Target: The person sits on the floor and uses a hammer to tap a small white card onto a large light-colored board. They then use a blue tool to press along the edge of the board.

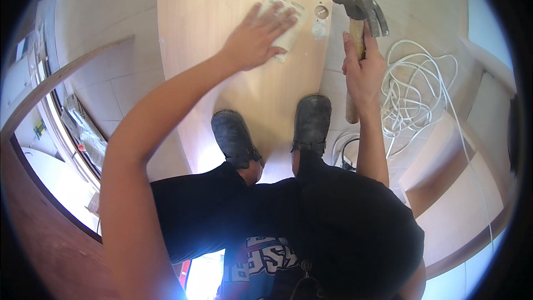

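My left hand [261,36] lies flat, fingers spread, over a thin off-white rectangular piece [287,43] with worn, dark-marked edges; I cannot tell what it is made of. That piece rests on a pale wooden panel [205,28]. Near the panel's right edge is a round hole [321,12] with a whitish patch [319,29] below it. My right hand [363,72] is wrapped round the wooden handle of a claw hammer [361,8]. The hammer's dark metal head points up, beyond the panel's right edge and apart from it.
My dark shoes [312,122] stand on the panel. A tangled white cable [408,97] lies on the tiled floor [355,0] to the right. Beyond it sits a pale wooden piece [463,200]. A curved-looking wooden edge [61,72] and wrapped packages [86,128] are on the left.
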{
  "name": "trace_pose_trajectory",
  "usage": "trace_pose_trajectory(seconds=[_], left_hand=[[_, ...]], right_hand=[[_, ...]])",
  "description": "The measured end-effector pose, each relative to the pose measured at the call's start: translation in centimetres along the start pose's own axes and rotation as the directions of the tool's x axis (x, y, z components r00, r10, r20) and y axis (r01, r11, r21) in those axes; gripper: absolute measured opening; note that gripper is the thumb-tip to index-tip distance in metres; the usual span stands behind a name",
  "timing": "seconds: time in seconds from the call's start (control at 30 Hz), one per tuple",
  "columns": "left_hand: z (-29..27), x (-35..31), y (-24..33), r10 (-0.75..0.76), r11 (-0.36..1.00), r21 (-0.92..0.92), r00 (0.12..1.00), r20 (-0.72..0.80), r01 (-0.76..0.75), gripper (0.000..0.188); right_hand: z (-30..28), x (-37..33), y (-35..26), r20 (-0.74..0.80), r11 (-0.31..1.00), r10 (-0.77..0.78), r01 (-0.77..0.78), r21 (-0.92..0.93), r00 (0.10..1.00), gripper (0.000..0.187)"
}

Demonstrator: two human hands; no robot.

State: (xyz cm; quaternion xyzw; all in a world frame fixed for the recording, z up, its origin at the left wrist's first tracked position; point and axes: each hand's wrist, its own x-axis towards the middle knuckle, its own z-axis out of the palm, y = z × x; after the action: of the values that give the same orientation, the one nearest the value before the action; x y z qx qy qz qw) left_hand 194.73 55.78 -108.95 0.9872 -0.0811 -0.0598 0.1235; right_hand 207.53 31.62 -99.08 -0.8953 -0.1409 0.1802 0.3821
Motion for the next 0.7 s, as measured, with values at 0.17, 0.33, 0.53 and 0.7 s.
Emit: trace_pose_trajectory(seconds=[0.17,0.33,0.53,0.7], left_hand=[[3.4,0.2,6.9,0.125,0.967,-0.221,0.992,-0.023,-0.127,0.088],[2.5,4.1,3.9,0.081,0.992,-0.083,0.987,-0.138,-0.093,0.079],[3.7,2.2,9.0,-0.035,0.963,-0.269,0.997,-0.064,0.017,0.08],[4.0,3.9,5.3,-0.051,0.964,-0.264,0.991,-0.126,0.017,0.084]], right_hand=[[-1.5,-0.9,0.5,0.026,0.974,0.171,-0.173,0.144,0.985,0.056],[-2.4,-2.8,1.9,0.053,0.947,0.257,-0.262,0.185,0.965,0.057],[-2.7,-3.2,2.7,0.049,0.898,0.329,-0.329,0.291,0.943,0.055],[-2.4,-3.8,4.0,0.031,0.888,0.324,-0.315,0.335,0.946,0.053]])
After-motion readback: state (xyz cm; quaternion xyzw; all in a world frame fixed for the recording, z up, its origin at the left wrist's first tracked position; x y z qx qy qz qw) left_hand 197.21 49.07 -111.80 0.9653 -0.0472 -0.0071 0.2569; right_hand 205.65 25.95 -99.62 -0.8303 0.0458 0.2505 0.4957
